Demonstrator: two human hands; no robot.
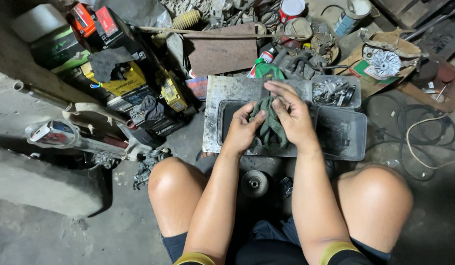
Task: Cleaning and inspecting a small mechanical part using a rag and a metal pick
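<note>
Head view: green rag bunched between both hands, held over dark metal tray, just above knees; left hand curled around rag's left side, fingers closed on cloth; right hand laid over top, fingers partly bent, pressing down; can't be told if something is wrapped inside. Rag judged soft, light, floppy, probably greasy so a bit slick; best gripped by bunched middle, not loose edges. Small round metal part on floor between knees; clear tub of bits beside tray.
</note>
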